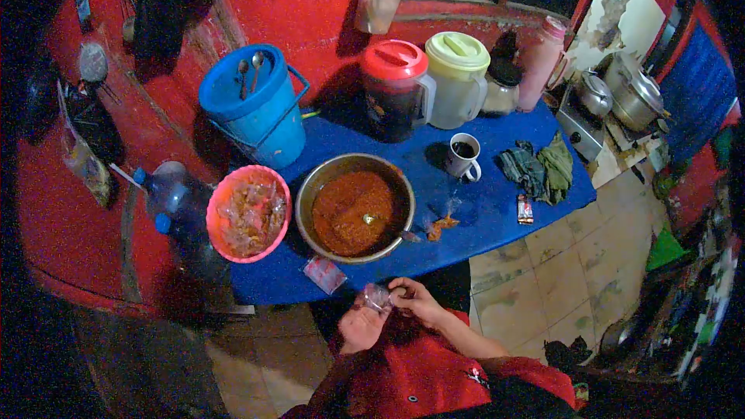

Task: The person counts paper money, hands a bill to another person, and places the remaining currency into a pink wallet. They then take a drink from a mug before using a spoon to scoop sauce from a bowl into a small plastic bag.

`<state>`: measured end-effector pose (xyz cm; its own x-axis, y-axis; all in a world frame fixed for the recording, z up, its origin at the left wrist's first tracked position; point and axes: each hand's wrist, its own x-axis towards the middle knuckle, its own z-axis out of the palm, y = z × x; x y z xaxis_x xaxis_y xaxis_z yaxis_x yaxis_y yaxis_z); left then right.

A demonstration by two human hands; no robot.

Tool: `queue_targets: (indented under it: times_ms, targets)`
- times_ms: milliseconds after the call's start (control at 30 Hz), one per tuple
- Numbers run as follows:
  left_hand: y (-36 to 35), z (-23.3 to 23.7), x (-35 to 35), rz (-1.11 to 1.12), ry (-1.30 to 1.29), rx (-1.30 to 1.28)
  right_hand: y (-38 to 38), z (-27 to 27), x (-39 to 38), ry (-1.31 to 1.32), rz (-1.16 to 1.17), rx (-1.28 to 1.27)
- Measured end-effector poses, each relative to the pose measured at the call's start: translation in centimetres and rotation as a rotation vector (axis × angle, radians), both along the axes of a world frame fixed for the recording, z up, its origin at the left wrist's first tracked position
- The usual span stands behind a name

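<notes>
In front of my body, just off the table's near edge, I hold a small transparent plastic bag (378,297). My left hand (362,329) is turned palm up, with its fingers at the bag and partly hidden by it. The fingers of my right hand (417,302) are bent and pinch the bag's right side. Beyond my hands stands a metal bowl (303,225) of reddish-brown crumbly food, with a spoon handle (410,237) at its right rim. A packet of plastic bags (324,275) lies at the table edge.
On the blue-covered table (341,136) are a pink basket (218,244) of filled bags, a blue bucket (268,126), two pitchers (396,93), a mug of dark liquid (463,157), cloths (538,171) and a small sachet (525,209). Pots (632,89) stand on a stove at right.
</notes>
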<state>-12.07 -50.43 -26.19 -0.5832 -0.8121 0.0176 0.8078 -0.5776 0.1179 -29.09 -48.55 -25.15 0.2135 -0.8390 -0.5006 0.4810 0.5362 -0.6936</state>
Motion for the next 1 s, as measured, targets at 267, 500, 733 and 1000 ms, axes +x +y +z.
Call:
queue_targets:
  times_ms: [267,500,733,1000]
  targets:
    - [-1.4,0.0,0.2,0.126,-1.068,-0.296,0.7,4.4,-1.5,0.423,0.124,-0.517]
    - [-1.6,2.3,2.8,-0.019,-1.292,-0.609,-1.4,4.5,0.5,0.607,0.306,-0.848]
    - [-1.7,2.9,1.6,0.145,-1.189,-0.672,-1.2,4.2,1.4,0.724,0.381,-0.884]
    - [-3.2,3.5,2.1,0.029,-1.295,-1.08,-1.2,3.3,1.3,0.434,0.735,-0.625]
